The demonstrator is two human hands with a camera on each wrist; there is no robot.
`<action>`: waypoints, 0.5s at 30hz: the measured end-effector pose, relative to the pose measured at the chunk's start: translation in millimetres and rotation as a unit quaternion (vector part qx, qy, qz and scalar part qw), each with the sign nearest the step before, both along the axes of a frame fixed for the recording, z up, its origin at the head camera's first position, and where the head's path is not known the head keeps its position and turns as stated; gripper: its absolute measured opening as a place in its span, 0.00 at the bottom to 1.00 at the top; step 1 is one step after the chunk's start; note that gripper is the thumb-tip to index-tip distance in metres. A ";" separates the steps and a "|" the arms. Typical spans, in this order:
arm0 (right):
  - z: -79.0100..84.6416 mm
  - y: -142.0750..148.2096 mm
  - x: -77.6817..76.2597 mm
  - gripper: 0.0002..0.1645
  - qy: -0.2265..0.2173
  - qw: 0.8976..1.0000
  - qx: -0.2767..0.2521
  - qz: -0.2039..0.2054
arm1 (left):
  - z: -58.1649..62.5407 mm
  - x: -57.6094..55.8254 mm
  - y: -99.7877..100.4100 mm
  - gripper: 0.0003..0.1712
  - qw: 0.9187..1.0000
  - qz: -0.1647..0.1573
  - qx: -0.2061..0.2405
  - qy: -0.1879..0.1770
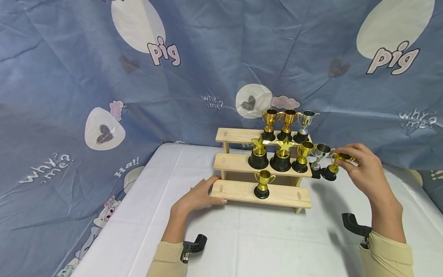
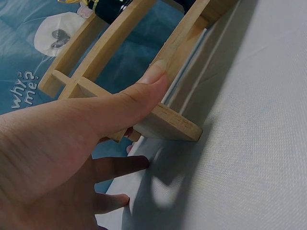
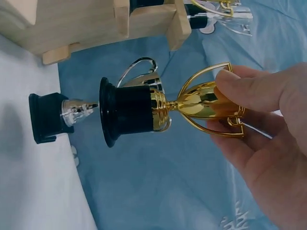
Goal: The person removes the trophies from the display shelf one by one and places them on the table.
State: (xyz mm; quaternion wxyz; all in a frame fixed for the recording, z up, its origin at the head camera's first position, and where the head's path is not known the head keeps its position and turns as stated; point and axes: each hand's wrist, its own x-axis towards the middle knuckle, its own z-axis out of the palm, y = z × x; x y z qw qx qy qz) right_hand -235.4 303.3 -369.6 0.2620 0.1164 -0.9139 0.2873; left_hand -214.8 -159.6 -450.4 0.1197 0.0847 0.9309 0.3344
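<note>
A three-tier wooden display stand [image 1: 238,163] holds small trophies. My left hand [image 1: 200,195] grips the left end of its lowest step, thumb [image 2: 156,74] on the front edge and two fingers stretched toward the cloth. My right hand [image 1: 365,169] pinches a gold trophy cup [image 3: 204,100] by its bowl, tilted, black base [image 3: 129,109] facing away from the fingers. Close behind it, a silver trophy cup [image 1: 322,151] stands right of the stand. One gold trophy cup [image 1: 263,179] stands on the lowest step.
Two star trophies [image 1: 258,156] and a gold cup [image 1: 304,152] occupy the middle tier. On the top tier are two bronze-gold cups [image 1: 288,120] and a silver cup [image 1: 306,122]. White cloth [image 1: 270,242] covers the table; a blue printed curtain [image 1: 207,69] hangs behind.
</note>
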 end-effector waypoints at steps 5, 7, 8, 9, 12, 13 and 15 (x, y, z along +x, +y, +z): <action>-3.9 2.9 -2.6 0.17 -0.008 1.000 0.004 -0.013 | 1.4 0.7 -0.1 0.49 1.000 0.000 0.002 0.003; -6.5 4.0 -4.3 0.16 -0.009 1.000 0.004 -0.017 | 1.9 0.9 0.1 0.49 1.000 0.001 0.004 0.001; -8.2 4.5 -5.4 0.16 -0.007 1.000 0.004 -0.019 | 2.4 1.2 0.3 0.49 1.000 0.002 0.004 0.001; -10.1 5.1 -6.6 0.16 -0.007 1.000 0.003 -0.021 | 2.6 1.3 0.4 0.49 1.000 0.002 0.005 0.000; -16.4 7.1 -10.9 0.16 0.000 1.000 0.000 -0.025 | 2.6 1.3 0.6 0.49 1.000 0.004 0.005 -0.003; -18.4 7.9 -12.3 0.16 0.001 1.000 -0.001 -0.026 | 2.6 1.3 0.6 0.49 1.000 0.004 0.004 -0.003; -21.8 9.5 -14.4 0.16 0.003 1.000 -0.001 -0.028 | 2.9 1.4 0.6 0.49 1.000 0.004 0.003 -0.003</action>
